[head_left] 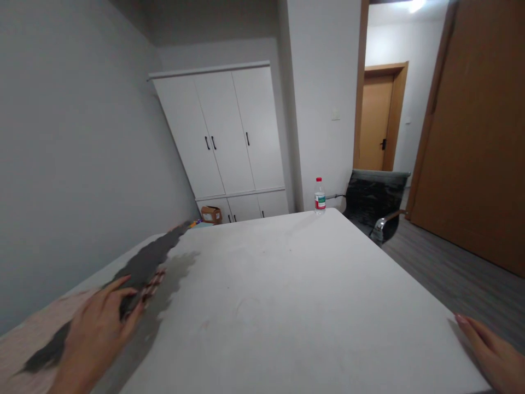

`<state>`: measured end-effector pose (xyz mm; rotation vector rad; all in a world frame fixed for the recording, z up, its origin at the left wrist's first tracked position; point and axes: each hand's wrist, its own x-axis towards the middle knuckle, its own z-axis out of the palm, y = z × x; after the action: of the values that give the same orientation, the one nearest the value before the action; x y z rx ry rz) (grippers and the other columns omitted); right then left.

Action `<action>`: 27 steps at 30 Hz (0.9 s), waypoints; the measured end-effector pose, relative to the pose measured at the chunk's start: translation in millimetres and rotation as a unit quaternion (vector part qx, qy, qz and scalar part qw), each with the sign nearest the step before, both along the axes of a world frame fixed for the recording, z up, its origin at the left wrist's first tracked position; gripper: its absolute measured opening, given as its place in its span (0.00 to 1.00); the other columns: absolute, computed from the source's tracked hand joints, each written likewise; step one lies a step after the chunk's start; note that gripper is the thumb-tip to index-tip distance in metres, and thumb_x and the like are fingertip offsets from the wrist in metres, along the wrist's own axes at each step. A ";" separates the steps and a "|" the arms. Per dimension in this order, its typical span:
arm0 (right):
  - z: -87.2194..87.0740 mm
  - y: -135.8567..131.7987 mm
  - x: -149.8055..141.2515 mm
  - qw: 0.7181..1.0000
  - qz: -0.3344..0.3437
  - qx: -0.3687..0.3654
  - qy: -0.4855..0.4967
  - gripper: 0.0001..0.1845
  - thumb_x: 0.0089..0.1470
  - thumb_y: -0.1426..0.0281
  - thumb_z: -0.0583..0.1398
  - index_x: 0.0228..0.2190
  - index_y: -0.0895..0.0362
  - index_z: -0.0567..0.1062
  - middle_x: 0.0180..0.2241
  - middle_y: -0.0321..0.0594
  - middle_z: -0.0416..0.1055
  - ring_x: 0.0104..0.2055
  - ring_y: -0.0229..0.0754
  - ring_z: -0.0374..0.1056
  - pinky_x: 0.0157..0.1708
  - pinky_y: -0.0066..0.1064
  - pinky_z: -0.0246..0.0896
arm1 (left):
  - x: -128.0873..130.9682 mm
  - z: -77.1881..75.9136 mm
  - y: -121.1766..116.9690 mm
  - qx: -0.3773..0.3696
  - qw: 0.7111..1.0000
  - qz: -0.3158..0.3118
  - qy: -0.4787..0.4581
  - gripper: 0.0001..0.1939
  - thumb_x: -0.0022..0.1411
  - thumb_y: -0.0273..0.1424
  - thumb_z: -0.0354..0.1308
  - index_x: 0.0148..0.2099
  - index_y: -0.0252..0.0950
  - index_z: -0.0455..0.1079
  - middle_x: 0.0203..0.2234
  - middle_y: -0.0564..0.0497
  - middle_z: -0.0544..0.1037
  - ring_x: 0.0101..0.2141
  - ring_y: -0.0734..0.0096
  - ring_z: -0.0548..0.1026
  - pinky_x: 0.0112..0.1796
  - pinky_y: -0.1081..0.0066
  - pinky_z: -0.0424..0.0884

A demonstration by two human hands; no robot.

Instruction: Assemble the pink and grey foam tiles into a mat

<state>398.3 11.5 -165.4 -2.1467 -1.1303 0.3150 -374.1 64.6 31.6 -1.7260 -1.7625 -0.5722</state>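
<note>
My left hand (100,317) is at the lower left with its fingers bent over a dark grey cloth-like thing (153,254) with a ragged edge. Its thumb and fingers close round part of this dark material. Beside the fingertips shows a small brown-and-pink checked piece (153,284); its kind is unclear. Pale pink fabric (36,334) lies to the left of this hand. At the lower right, my right hand (490,350) rests at the edge of the white table (279,306). Its visible fingers are stretched out, partly cut off by the frame, and hold nothing.
A clear bottle with a red cap (320,201) stands at the table's far right corner. Behind that corner is a black chair (375,200). A cardboard box (211,214) sits before the white wardrobe (221,131). A wall runs along the left.
</note>
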 end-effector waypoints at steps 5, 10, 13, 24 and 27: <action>18.2 -4.1 -15.2 1.000 0.004 0.005 -0.002 0.35 0.52 0.44 0.44 0.47 0.55 0.71 0.45 0.49 0.72 0.46 0.60 0.68 0.46 0.49 0.62 | 152.2 11.4 -23.1 -0.021 0.966 -0.253 0.043 0.09 0.59 0.27 0.48 0.43 0.40 0.57 0.53 0.42 0.64 0.53 0.60 0.63 0.54 0.58 0.60; 38.5 -17.0 -37.6 0.994 0.027 0.101 -0.005 0.34 0.54 0.47 0.45 0.51 0.56 0.67 0.52 0.48 0.66 0.54 0.56 0.62 0.54 0.48 0.55 | 283.4 -30.5 -51.5 -0.089 0.900 -0.418 0.080 0.14 0.56 0.23 0.48 0.45 0.41 0.61 0.52 0.44 0.68 0.53 0.65 0.65 0.53 0.59 0.64; 47.7 -26.4 -45.0 0.990 0.046 0.132 0.035 0.32 0.54 0.48 0.45 0.52 0.53 0.66 0.55 0.43 0.64 0.57 0.52 0.58 0.58 0.47 0.49 | 333.9 -67.6 -54.8 -0.081 0.859 -0.491 0.118 0.07 0.61 0.31 0.50 0.42 0.42 0.64 0.47 0.48 0.73 0.51 0.66 0.67 0.53 0.59 0.64; 45.6 -29.6 -40.6 0.984 0.138 0.114 -0.010 0.31 0.50 0.49 0.53 0.50 0.52 0.68 0.53 0.42 0.66 0.54 0.51 0.62 0.56 0.46 0.52 | 373.5 -109.9 -43.7 -0.045 0.826 -0.544 0.139 0.07 0.62 0.39 0.53 0.39 0.46 0.69 0.48 0.55 0.73 0.51 0.69 0.67 0.57 0.61 0.55; 44.1 -24.0 -44.4 0.982 0.147 0.113 -0.038 0.30 0.52 0.50 0.51 0.52 0.53 0.66 0.53 0.43 0.66 0.53 0.51 0.63 0.56 0.47 0.54 | 377.9 -111.9 -41.3 -0.037 0.822 -0.553 0.128 0.09 0.63 0.41 0.50 0.40 0.47 0.69 0.49 0.57 0.73 0.52 0.71 0.66 0.59 0.62 0.53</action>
<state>353.9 -12.4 -121.3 -1.8076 -1.4576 0.2249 3.8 23.3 -80.3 -2.6459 -0.4373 -0.6618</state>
